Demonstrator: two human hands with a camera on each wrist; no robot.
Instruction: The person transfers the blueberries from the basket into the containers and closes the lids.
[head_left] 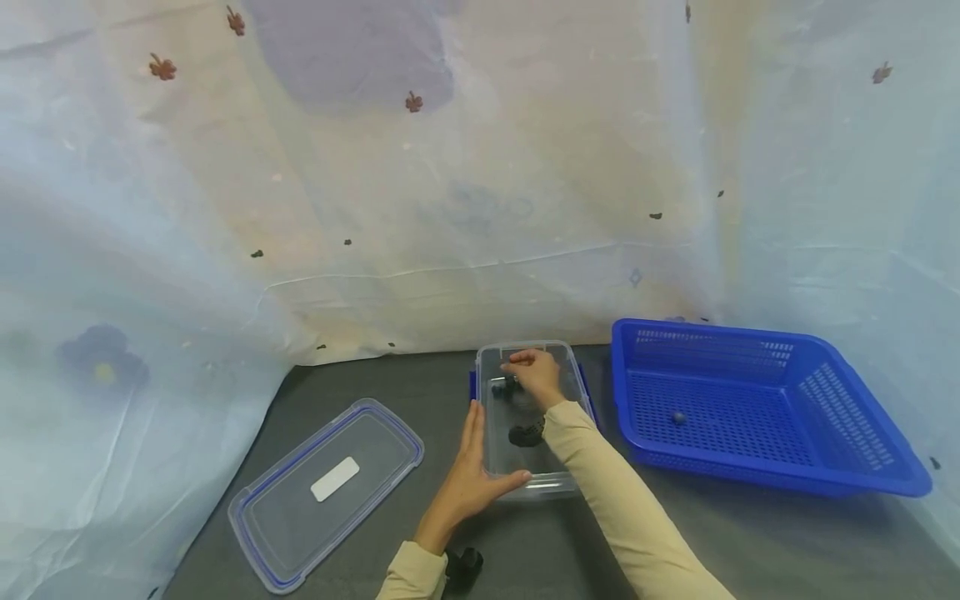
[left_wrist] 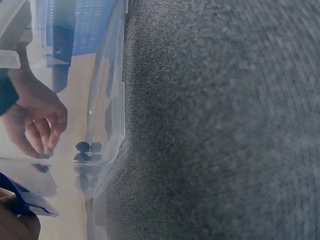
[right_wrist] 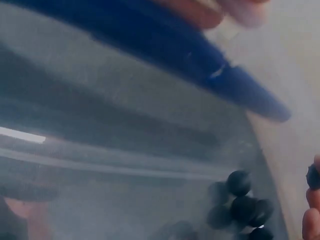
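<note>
Inside the clear box point(head_left: 567, 357), the right hand point(head_left: 534, 375) reached toward the far end, its fingertips point(left_wrist: 46, 150) pinching a small dark ball point(left_wrist: 45, 156) just above the floor. Beside those fingertips lay a cluster of dark balls point(left_wrist: 87, 152) against the wall. The left hand point(head_left: 468, 477) pressed flat on the box's near left wall, fingers straight and thumb hooked on the near rim. Left of that hand lay the lid point(head_left: 327, 489); right of the right hand sat a blue basket point(head_left: 757, 404) with one ball point(head_left: 678, 417) inside.

Head view high, facing forward-down; both wrist views close, sharing clear box point(head_left: 528, 417) interior.
</note>
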